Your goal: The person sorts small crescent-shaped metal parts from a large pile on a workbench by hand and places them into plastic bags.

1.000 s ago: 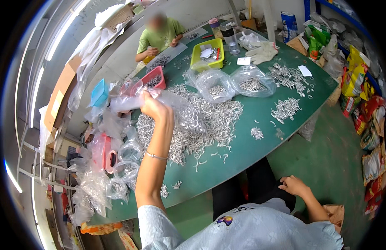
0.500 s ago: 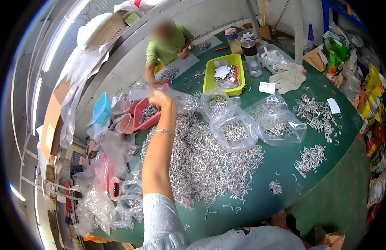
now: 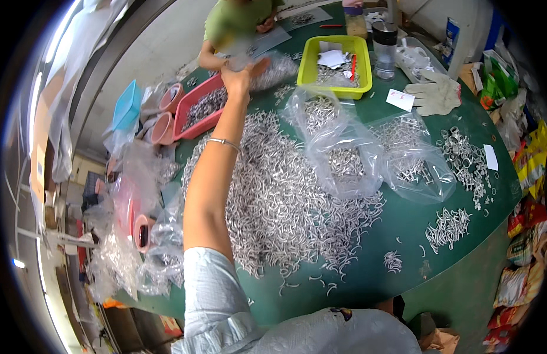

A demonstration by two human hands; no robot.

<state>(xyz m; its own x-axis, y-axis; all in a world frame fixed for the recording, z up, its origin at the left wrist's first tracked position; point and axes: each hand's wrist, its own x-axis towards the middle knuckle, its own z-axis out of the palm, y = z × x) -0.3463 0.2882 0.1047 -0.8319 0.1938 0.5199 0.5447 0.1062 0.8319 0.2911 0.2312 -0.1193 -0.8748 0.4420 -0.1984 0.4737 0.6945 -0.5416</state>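
My left hand point(image 3: 238, 78), a bracelet on its wrist, reaches far across the table and grips a clear plastic bag point(image 3: 276, 72) with small grey metal pieces in it. The bag is smeared by motion. Close beside the hand stands a pink tray point(image 3: 180, 125) of small dark grey metal parts. Under my forearm spreads a large heap of curved silvery metal pieces point(image 3: 285, 212). At the heap's right edge lie a clear bag point(image 3: 344, 177) and another clear bag point(image 3: 418, 174), both with metal parts inside. My right hand does not show.
A co-worker in a green shirt point(image 3: 223, 26) sits across the green table point(image 3: 344, 289). A yellow-green basket point(image 3: 306, 59), a bottle point(image 3: 384, 56) and a glove point(image 3: 433, 94) stand or lie at the far right. Plastic bags point(image 3: 120, 253) and pink cups crowd the left.
My left hand has carried the plastic bag off the far edge of the heap, away from me toward the co-worker. The view has shifted, so the table sits differently in the picture.
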